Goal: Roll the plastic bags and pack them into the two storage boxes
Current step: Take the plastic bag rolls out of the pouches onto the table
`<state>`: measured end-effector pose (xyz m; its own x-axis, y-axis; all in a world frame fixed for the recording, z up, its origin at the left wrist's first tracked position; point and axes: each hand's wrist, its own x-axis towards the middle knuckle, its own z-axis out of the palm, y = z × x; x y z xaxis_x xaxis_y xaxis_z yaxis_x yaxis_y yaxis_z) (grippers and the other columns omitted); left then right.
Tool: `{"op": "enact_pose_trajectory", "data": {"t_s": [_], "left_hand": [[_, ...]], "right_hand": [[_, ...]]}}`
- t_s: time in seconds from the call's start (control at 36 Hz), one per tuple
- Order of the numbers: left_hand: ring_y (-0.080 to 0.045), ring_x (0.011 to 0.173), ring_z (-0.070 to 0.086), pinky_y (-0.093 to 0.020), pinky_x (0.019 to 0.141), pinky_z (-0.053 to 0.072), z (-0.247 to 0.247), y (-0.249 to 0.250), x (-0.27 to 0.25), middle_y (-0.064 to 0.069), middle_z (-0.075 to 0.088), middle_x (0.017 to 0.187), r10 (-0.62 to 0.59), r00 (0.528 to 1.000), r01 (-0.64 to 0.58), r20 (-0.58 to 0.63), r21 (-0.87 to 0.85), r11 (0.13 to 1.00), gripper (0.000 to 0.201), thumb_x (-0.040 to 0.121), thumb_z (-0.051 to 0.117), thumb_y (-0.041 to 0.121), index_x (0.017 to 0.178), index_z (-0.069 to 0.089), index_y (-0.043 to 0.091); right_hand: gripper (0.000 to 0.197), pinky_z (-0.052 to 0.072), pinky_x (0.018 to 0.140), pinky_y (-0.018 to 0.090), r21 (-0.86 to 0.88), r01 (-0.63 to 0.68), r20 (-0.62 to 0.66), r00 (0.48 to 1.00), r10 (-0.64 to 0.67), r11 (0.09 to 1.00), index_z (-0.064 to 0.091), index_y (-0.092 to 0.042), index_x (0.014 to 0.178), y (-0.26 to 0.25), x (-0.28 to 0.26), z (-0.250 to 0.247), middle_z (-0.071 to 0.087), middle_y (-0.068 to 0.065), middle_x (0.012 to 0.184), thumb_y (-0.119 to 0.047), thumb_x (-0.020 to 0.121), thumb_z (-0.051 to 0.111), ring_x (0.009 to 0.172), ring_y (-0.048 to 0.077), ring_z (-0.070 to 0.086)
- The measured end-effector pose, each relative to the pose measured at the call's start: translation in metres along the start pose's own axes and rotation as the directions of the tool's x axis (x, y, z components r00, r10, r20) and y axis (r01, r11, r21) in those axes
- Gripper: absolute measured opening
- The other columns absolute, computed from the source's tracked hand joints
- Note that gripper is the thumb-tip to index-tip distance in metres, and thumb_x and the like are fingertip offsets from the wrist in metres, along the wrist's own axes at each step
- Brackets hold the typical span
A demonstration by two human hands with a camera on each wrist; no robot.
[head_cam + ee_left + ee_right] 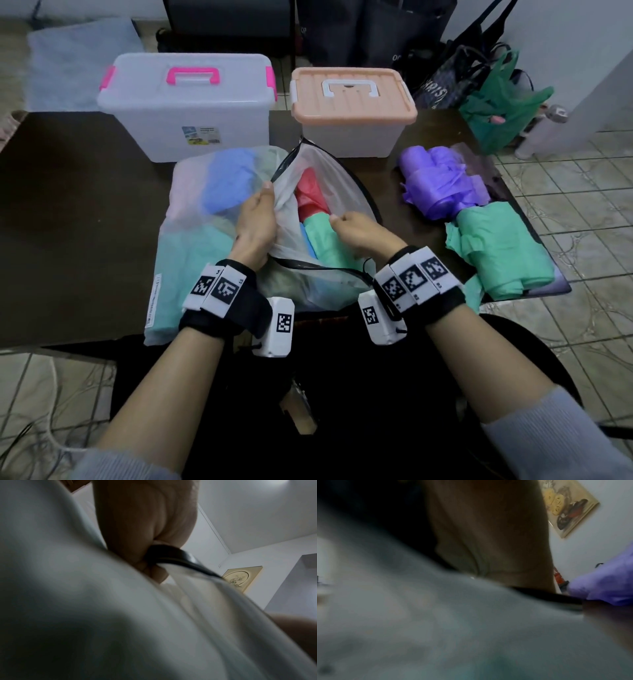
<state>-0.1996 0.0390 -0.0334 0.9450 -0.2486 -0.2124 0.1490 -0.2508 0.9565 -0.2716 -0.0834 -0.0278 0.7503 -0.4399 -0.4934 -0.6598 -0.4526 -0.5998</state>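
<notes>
Tiles (565,212) surround the dark table (68,205); the translucent mesh pouch (191,219) bulges with coloured bags, left hand (255,219) pinching its black rim, right hand (363,233) gripping a green bag (322,236).

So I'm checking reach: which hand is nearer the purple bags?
Right. The right hand pinches a green bag in the mesh pouch, beside the purple bags; the left hand holds the pouch's rim, farther away.

Two lidded boxes (186,102) (352,109) stand behind the pouch (191,240); loose bags (479,219) lie right.
</notes>
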Motion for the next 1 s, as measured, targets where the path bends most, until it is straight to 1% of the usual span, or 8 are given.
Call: {"op": "enact_pose_trajectory", "data": {"t_s": [0.19,0.33,0.47,0.56,0.64,0.72,0.89,1.0], "left_hand": [[-0.025,0.097,0.06,-0.038,0.092,0.046,0.0,-0.005,0.004,-0.012,0.065,0.104,-0.02,0.999,0.022,0.042,-0.038,0.999,0.045,0.102,0.031,0.039,0.105,0.061,0.007],[-0.024,0.096,0.059,-0.036,0.091,0.046,-0.001,-0.005,0.004,-0.012,0.064,0.103,-0.019,0.999,0.021,0.041,-0.032,0.999,0.044,0.102,0.03,0.038,0.107,0.061,0.007],[-0.017,0.086,0.051,-0.032,0.081,0.043,0.0,-0.005,0.004,-0.01,0.056,0.093,0.018,0.999,-0.017,0.028,-0.017,1.0,0.037,0.103,0.03,0.035,0.095,0.056,0.01],[-0.016,0.082,0.046,-0.03,0.074,0.039,0.0,-0.006,0.005,-0.01,0.051,0.088,0.027,0.999,-0.027,0.026,-0.015,1.0,0.034,0.103,0.03,0.035,0.087,0.052,0.014],[-0.016,0.087,0.051,-0.03,0.084,0.042,0.0,-0.006,0.004,-0.009,0.056,0.094,0.019,0.999,-0.018,0.033,-0.043,0.999,0.033,0.103,0.031,0.034,0.094,0.055,0.014],[-0.016,0.089,0.051,-0.029,0.083,0.041,0.0,-0.005,0.004,-0.009,0.056,0.095,0.023,0.999,-0.022,0.034,-0.038,0.999,0.034,0.103,0.031,0.034,0.098,0.056,0.011],[-0.018,0.097,0.057,-0.031,0.091,0.044,0.0,-0.004,0.003,-0.008,0.063,0.105,0.009,0.999,-0.006,0.038,-0.065,0.998,0.043,0.103,0.031,0.034,0.115,0.06,0.005],[-0.018,0.099,0.059,-0.027,0.088,0.046,0.001,-0.002,0.001,-0.006,0.063,0.104,0.005,0.999,-0.003,0.035,-0.067,0.998,0.042,0.103,0.03,0.034,0.116,0.06,0.007]], "right_hand": [[0.044,0.044,0.066,0.026,-0.058,-0.071,0.094,0.993,0.077,0.996,0.05,-0.004,0.118,0.002,0.006,-0.004,0.051,0.007,0.09,-0.041,0.096,0.044,0.074,0.021,0.053],[0.035,0.039,0.056,0.025,-0.166,-0.013,0.122,0.992,0.034,0.986,0.049,-0.01,0.097,0.004,0.009,-0.002,0.054,0.005,0.094,-0.042,0.088,0.06,0.072,0.017,0.052],[0.049,0.037,0.052,0.024,-0.149,-0.059,0.141,0.987,0.08,0.987,0.056,-0.01,0.103,0.008,0.01,-0.005,0.058,0.003,0.089,-0.051,0.078,0.067,0.068,0.015,0.054],[0.047,0.042,0.056,0.023,-0.029,-0.057,0.172,0.983,0.061,0.998,0.063,-0.01,0.1,0.012,0.01,-0.006,0.063,0.002,0.086,-0.048,0.074,0.072,0.07,0.016,0.06],[0.026,0.044,0.051,0.017,0.203,-0.034,0.176,0.984,-0.002,0.979,0.063,-0.012,0.088,0.017,0.006,-0.009,0.066,0.001,0.078,-0.033,0.077,0.074,0.063,0.011,0.061],[0.023,0.046,0.047,0.017,0.499,-0.028,0.131,0.99,-0.044,0.866,0.066,-0.004,0.094,0.023,0.002,-0.014,0.069,0.006,0.079,-0.019,0.078,0.074,0.055,0.01,0.064],[0.035,0.055,0.084,0.04,0.874,0.14,-0.123,0.99,-0.068,0.465,0.061,0.0,0.113,0.026,0.0,-0.04,0.068,0.016,0.105,-0.017,0.082,0.065,0.093,0.031,0.066],[0.04,0.056,0.07,0.037,0.913,0.326,-0.33,0.944,-0.027,0.247,0.055,0.001,0.119,0.031,-0.008,-0.069,0.063,0.016,0.099,-0.02,0.085,0.06,0.081,0.027,0.065]]}}
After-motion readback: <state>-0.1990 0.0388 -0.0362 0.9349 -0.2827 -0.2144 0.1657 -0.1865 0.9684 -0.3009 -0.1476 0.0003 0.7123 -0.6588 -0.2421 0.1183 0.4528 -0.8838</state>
